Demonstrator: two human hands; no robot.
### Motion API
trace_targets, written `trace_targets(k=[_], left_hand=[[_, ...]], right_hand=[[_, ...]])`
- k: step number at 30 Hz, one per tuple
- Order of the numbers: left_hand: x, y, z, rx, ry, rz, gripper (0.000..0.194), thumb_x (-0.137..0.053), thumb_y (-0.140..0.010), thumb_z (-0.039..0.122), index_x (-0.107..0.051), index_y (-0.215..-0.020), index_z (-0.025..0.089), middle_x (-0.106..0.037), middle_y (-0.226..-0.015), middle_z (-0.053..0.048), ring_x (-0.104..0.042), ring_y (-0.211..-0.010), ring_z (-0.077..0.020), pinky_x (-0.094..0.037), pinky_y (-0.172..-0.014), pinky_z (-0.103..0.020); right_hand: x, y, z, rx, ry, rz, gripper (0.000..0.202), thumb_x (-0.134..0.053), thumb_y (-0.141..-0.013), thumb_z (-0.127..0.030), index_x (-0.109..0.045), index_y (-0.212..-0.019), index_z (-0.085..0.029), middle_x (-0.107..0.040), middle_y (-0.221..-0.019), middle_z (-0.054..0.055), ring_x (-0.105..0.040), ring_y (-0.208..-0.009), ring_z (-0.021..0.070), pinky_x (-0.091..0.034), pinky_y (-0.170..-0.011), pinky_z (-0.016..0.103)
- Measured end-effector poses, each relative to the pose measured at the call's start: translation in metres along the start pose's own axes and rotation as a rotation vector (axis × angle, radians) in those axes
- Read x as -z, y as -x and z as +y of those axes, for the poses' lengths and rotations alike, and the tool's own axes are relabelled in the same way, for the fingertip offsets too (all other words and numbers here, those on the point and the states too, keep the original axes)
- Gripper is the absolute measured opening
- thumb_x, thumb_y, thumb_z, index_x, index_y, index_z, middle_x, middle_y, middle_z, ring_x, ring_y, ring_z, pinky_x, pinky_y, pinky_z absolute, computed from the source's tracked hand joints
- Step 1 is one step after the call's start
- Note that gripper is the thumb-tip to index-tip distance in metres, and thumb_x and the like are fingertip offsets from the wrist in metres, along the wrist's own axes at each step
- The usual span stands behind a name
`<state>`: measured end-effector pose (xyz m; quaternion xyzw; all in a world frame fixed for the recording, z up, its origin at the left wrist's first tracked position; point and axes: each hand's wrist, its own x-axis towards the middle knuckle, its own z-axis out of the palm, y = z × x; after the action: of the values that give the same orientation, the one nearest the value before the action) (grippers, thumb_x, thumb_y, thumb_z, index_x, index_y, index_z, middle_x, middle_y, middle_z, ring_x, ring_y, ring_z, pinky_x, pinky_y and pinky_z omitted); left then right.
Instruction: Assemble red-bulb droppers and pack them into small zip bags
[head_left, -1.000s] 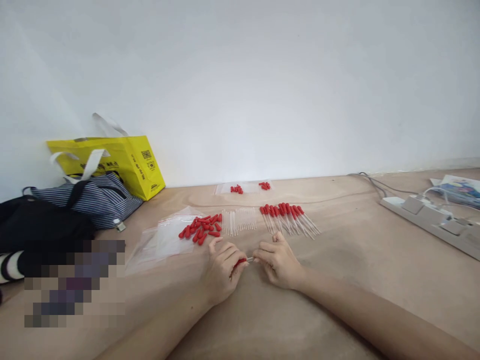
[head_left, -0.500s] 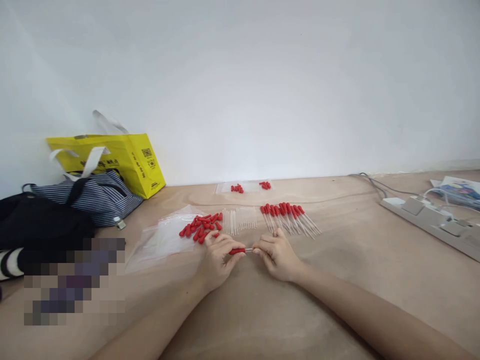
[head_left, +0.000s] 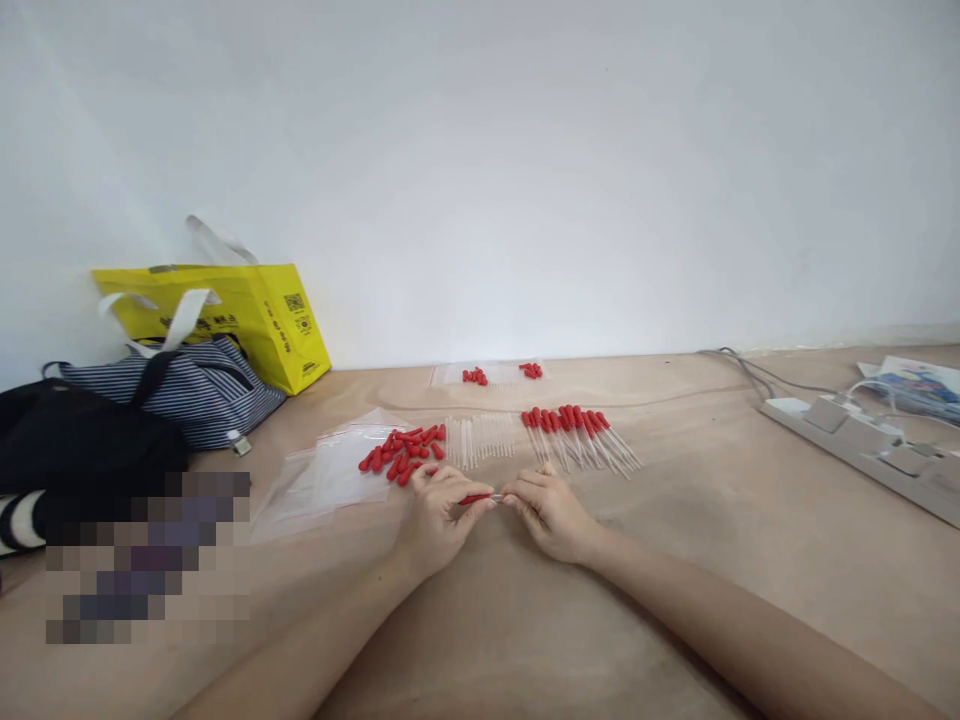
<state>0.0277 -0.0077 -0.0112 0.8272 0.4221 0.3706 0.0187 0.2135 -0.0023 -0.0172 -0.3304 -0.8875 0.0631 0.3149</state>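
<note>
My left hand pinches a red rubber dropper bulb between thumb and fingers. My right hand is closed on a thin clear dropper tube, whose short visible end meets the bulb's mouth. Most of that tube is hidden by my right fingers. Beyond my left hand lies a pile of loose red bulbs, and to its right a row of bare clear tubes. Past my right hand several droppers with red bulbs on their tubes lie side by side.
Clear plastic bags lie under and left of the loose bulbs. A further bag with red bulbs lies near the wall. Bags, including a yellow one, stand at left. A white power strip with cables is at right.
My hands have come slightly closer together, and less of the clear tube shows between them. My left fingers now cover more of the red bulb.
</note>
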Motion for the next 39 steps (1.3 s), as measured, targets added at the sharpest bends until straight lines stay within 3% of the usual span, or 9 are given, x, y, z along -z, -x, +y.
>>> trace_targets(k=[4,7,11,15,19,26,32,36,39], left_hand=[[0.001,-0.001,-0.003,0.078,0.002,-0.062,0.014,-0.053,-0.077,0.037,-0.063,-0.076,0.027,-0.062,-0.063,0.005,-0.054,-0.068,-0.0138,-0.022,-0.084,-0.039],[0.002,-0.002,-0.005,0.121,-0.037,-0.076,0.018,-0.053,-0.076,0.040,-0.061,-0.086,0.028,-0.064,-0.075,0.003,-0.054,-0.079,-0.0170,-0.022,-0.086,-0.040],[0.007,-0.005,-0.017,0.229,-0.190,0.063,0.049,-0.059,-0.069,0.042,-0.046,-0.113,0.025,-0.061,-0.097,-0.003,-0.050,-0.092,-0.0232,-0.024,-0.085,-0.042],[0.013,-0.006,-0.034,0.311,-0.380,0.133,0.030,-0.059,-0.070,0.032,-0.054,-0.099,0.024,-0.060,-0.096,-0.006,-0.048,-0.094,-0.0266,-0.025,-0.083,-0.045],[0.016,-0.005,-0.046,0.351,-0.482,0.147,0.020,-0.060,-0.069,0.031,-0.058,-0.088,0.026,-0.058,-0.096,-0.006,-0.045,-0.094,-0.0278,-0.026,-0.078,-0.045],[0.018,-0.005,-0.048,0.348,-0.501,0.077,0.018,-0.061,-0.067,0.036,-0.062,-0.082,0.025,-0.056,-0.095,-0.006,-0.044,-0.094,-0.0275,-0.026,-0.078,-0.045],[0.020,-0.008,-0.046,0.342,-0.495,0.034,0.008,-0.062,-0.069,0.031,-0.065,-0.071,0.024,-0.057,-0.089,-0.006,-0.045,-0.092,-0.0275,-0.027,-0.076,-0.044],[0.020,-0.009,-0.040,0.199,-0.430,0.041,0.009,-0.058,-0.074,0.030,-0.064,-0.077,0.023,-0.058,-0.084,-0.005,-0.048,-0.085,-0.0239,-0.030,-0.072,-0.038],[0.019,-0.007,-0.031,0.041,-0.309,-0.082,0.013,-0.048,-0.081,0.026,-0.061,-0.085,0.023,-0.061,-0.078,-0.002,-0.049,-0.080,-0.0196,-0.030,-0.070,-0.034]], right_hand=[[0.009,-0.001,0.000,0.047,0.148,-0.045,0.022,-0.038,-0.084,-0.018,-0.059,-0.091,-0.020,-0.056,-0.074,0.003,-0.046,-0.071,0.0138,-0.020,-0.067,0.029],[0.011,-0.001,0.004,0.004,0.225,-0.025,0.019,-0.044,-0.081,-0.019,-0.061,-0.087,-0.021,-0.058,-0.072,0.002,-0.046,-0.073,0.0151,-0.018,-0.067,0.030],[0.009,-0.008,0.023,-0.331,0.297,0.142,0.022,-0.042,-0.080,-0.017,-0.059,-0.093,-0.021,-0.063,-0.085,0.004,-0.050,-0.080,0.0170,-0.019,-0.069,0.031],[0.008,-0.021,0.046,-0.710,0.409,0.242,0.024,-0.040,-0.078,-0.019,-0.056,-0.096,-0.017,-0.064,-0.079,0.005,-0.053,-0.079,0.0197,-0.019,-0.072,0.032],[0.007,-0.032,0.054,-0.852,0.454,0.190,0.020,-0.041,-0.077,-0.021,-0.055,-0.090,-0.018,-0.064,-0.073,0.005,-0.055,-0.073,0.0206,-0.019,-0.072,0.033],[0.004,-0.038,0.055,-0.912,0.431,0.108,0.017,-0.042,-0.076,-0.022,-0.057,-0.082,-0.017,-0.064,-0.072,0.005,-0.056,-0.070,0.0200,-0.019,-0.073,0.035],[0.001,-0.041,0.051,-0.730,0.459,0.162,0.020,-0.042,-0.078,-0.024,-0.060,-0.080,-0.018,-0.063,-0.088,0.007,-0.053,-0.085,0.0208,-0.021,-0.073,0.035],[-0.005,-0.055,0.043,-0.736,0.456,0.066,0.026,-0.040,-0.079,-0.028,-0.064,-0.080,-0.018,-0.063,-0.090,0.010,-0.052,-0.088,0.0227,-0.021,-0.075,0.037],[-0.013,-0.069,0.041,-0.791,0.454,0.020,0.030,-0.041,-0.079,-0.033,-0.065,-0.081,-0.015,-0.063,-0.089,0.013,-0.053,-0.086,0.0243,-0.022,-0.077,0.039]])
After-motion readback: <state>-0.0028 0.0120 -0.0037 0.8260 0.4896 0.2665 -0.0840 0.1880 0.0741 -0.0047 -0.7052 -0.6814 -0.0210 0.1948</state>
